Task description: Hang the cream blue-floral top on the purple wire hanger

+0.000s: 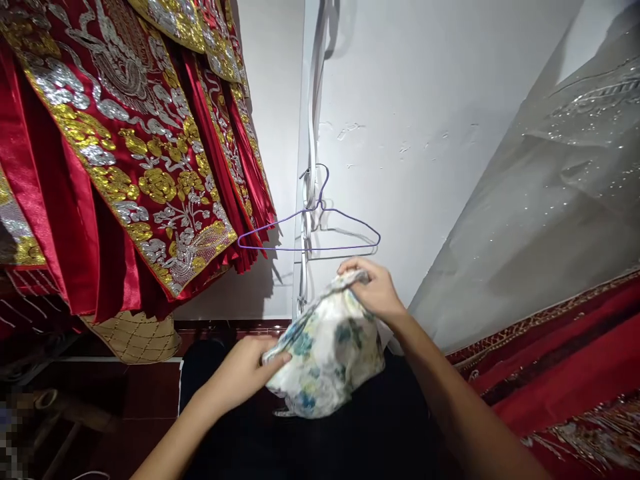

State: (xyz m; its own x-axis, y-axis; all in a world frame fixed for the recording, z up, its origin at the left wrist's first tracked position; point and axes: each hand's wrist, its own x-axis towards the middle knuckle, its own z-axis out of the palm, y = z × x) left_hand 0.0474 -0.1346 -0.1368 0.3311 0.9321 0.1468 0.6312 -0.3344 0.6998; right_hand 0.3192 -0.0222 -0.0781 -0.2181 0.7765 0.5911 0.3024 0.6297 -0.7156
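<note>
A white cloth with blue and green flower print point(327, 350) is bunched up between both my hands, low in the middle of the view. My left hand point(245, 373) grips its lower left edge, thumb on top. Fingers curled, my right hand point(375, 288) pinches its top edge. Just above the cloth an empty purple wire hanger point(310, 230) hangs against the white wall.
Red satin garments with gold and silver embroidery point(125, 153) hang at the left. A sheer grey sparkly fabric point(560, 207) hangs at the right over red embroidered cloth point(565, 380). A dark surface point(325, 440) lies under my hands. The white wall point(415, 100) is behind.
</note>
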